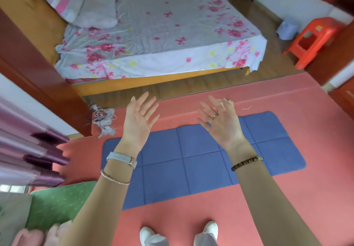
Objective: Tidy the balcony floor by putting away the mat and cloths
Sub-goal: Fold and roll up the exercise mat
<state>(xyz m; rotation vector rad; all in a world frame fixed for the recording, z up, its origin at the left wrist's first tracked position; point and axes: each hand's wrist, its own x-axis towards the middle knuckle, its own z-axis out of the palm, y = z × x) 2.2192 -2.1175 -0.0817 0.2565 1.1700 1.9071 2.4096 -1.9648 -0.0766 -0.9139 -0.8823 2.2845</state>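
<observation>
A blue folding mat (191, 161) with square creases lies flat on a large red floor cloth (268, 207). A green cloth (57, 203) lies at the lower left, partly under the curtain. My left hand (138, 119) and my right hand (220, 120) are both raised above the mat's far edge, palms showing and fingers spread, holding nothing. My white shoes (147, 234) stand on the red cloth near the mat's front edge.
A bed with a floral sheet (162, 31) fills the room beyond a dark wooden door frame (38, 77). A tangle of white cord (104, 120) lies by the frame's foot. An orange plastic stool (314, 38) stands at right. Purple curtains (24, 150) and pink slippers (38, 236) are at left.
</observation>
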